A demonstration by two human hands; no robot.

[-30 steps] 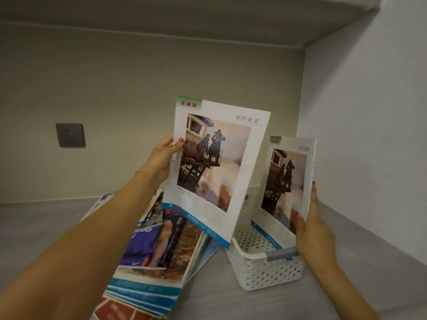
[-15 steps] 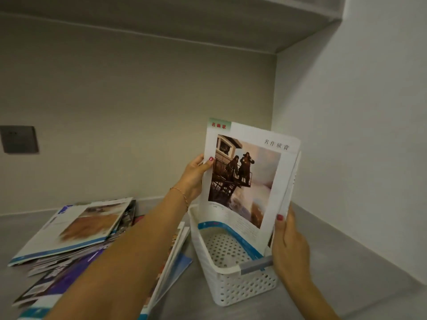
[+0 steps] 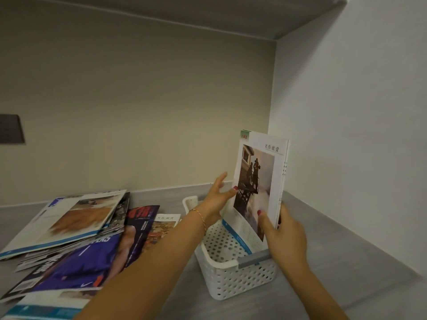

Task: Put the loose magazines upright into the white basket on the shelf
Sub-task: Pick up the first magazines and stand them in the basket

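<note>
While the magazine (image 3: 258, 179) stands upright in the basket (image 3: 233, 280), right fingers (image 3: 263, 221) pinch its edge — left fingers (image 3: 220, 183), spread, touch its cover; header characters unreadable.

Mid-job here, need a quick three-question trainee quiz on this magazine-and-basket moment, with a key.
1. True or false: the white basket lies tipped on its side.
2. Which hand grips the upright magazines at their near edge? A. left hand B. right hand
3. Fill in: the loose magazines lie on the person's ____ of the basket.

Key:
1. False; it stands upright on the shelf.
2. B; the left hand's thumb only touches the cover.
3. Left.
</note>
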